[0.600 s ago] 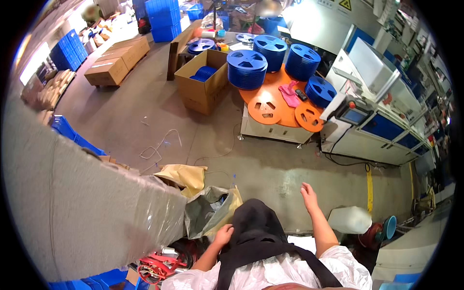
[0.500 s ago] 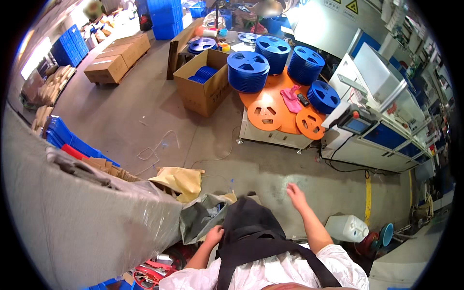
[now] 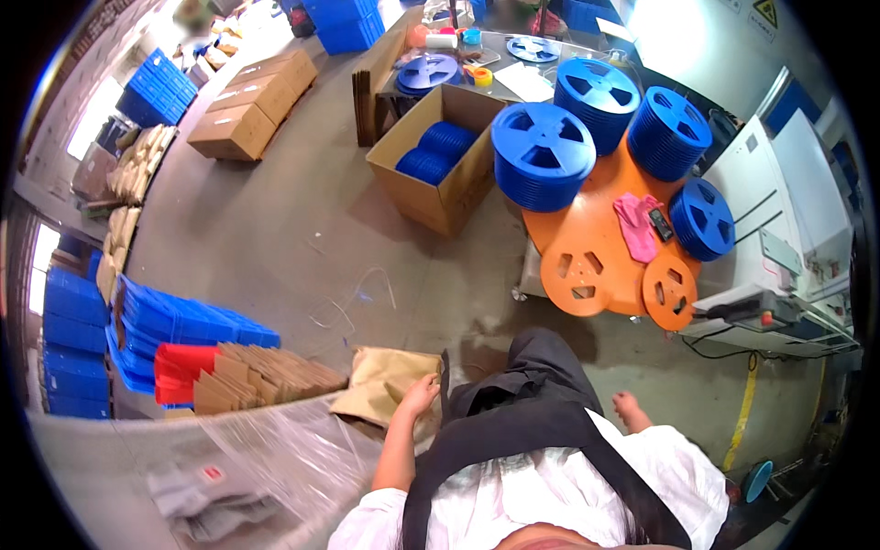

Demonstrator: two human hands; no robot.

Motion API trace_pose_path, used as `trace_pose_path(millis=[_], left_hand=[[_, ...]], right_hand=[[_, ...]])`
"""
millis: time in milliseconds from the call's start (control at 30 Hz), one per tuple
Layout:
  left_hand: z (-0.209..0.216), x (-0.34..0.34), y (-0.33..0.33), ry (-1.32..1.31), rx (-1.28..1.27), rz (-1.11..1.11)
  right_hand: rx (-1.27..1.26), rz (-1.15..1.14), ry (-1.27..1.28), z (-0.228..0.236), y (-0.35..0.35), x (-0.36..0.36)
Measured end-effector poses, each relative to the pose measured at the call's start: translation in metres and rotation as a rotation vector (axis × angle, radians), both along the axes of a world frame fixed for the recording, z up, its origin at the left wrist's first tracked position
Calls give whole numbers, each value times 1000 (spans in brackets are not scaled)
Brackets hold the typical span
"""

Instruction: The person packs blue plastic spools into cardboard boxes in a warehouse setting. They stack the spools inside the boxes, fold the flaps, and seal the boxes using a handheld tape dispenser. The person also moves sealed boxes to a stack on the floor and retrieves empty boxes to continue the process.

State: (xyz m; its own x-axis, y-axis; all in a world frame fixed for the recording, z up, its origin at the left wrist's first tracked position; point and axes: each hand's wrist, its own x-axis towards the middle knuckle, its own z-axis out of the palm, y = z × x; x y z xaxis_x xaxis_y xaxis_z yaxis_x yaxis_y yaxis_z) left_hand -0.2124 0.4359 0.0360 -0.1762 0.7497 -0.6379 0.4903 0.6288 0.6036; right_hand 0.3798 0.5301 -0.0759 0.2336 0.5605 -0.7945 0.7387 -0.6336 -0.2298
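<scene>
My left hand (image 3: pixel 421 394) hangs beside the dark apron (image 3: pixel 513 431), in front of a brown paper bag (image 3: pixel 385 377). Its fingers are loosely bent, and I see nothing in them; whether it touches the bag I cannot tell. On my other side, my right hand (image 3: pixel 630 407) hangs low over the floor, loosely open with nothing visible in it. Ahead stands an orange table (image 3: pixel 587 218) bearing several stacks of blue reels (image 3: pixel 543 156). Two orange reel discs (image 3: pixel 575 304) lie at its near edge, with a pink cloth (image 3: pixel 636 229) and a black handheld device (image 3: pixel 660 225) behind them.
An open carton (image 3: pixel 456 206) with blue reels stands left of the table. Closed cartons (image 3: pixel 240 128) are further left. Blue crates (image 3: pixel 197 321) and folded cardboard (image 3: pixel 266 376) lie near left, by a plastic-wrapped surface (image 3: pixel 293 440). A white machine (image 3: pixel 747 183) stands right; thin strands (image 3: pixel 356 298) trail on the floor.
I have moved forward, so the table and the open carton are closer. My left hand is now by the paper bag. My right hand has swung back toward my body, its fingers less outstretched.
</scene>
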Motion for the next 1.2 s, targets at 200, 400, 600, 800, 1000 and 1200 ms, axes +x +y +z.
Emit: trace_pose_path(millis=[200,400,600,800,1000,1200], left_hand=[[3,-115,189,-32,358,308],[-41,-200,241,-167,41,493],[-44,-283,291,-15,-55,403],[-87,-406,425,117,-51,65],[-122,-516,663,79,38,-170],[-226,-543,761,151,9,-267]], right_hand=[[279,343,183,-45,218,-157],[362,405,397,-47,396,-410],[210,450,653,30,502,-582],[255,175,413,6,543,-615],[187,-852,301,-40,511,-617],[181,-478,238,-73,544,-696]])
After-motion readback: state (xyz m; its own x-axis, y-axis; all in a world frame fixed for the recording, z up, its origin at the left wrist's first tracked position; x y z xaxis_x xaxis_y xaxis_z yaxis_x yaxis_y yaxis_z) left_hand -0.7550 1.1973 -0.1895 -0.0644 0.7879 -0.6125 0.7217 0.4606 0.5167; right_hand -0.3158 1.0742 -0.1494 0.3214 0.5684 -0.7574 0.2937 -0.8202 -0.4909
